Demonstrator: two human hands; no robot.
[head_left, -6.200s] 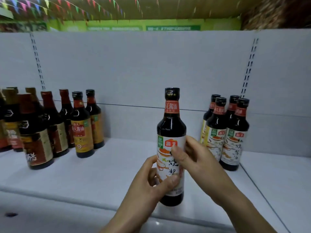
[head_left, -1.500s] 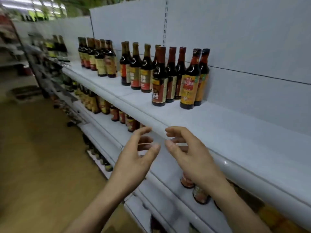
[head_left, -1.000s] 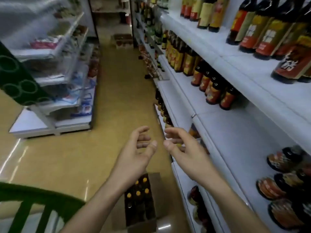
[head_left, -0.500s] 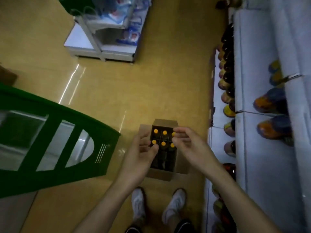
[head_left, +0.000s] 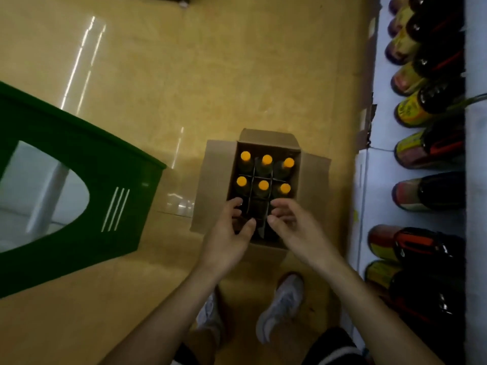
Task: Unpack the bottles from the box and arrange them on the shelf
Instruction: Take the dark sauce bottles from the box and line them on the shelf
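Head view: left grip (head_left: 232, 233) and right grip (head_left: 292, 227), both released, hover over open brown cardboard box (head_left: 267, 138) holding orange-capped dark bottles (head_left: 263, 184).

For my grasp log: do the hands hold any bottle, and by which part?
Nothing is held: left hand and right hand are empty, over the cardboard box.

The matt cardboard box (head_left: 266, 139) stands on a glossy, reflective floor (head_left: 184, 75); bottles (head_left: 437, 192) at three o'clock look like shiny dark glass.

Shop aisle: stocked shelves (head_left: 374, 180), bottles (head_left: 427, 148).
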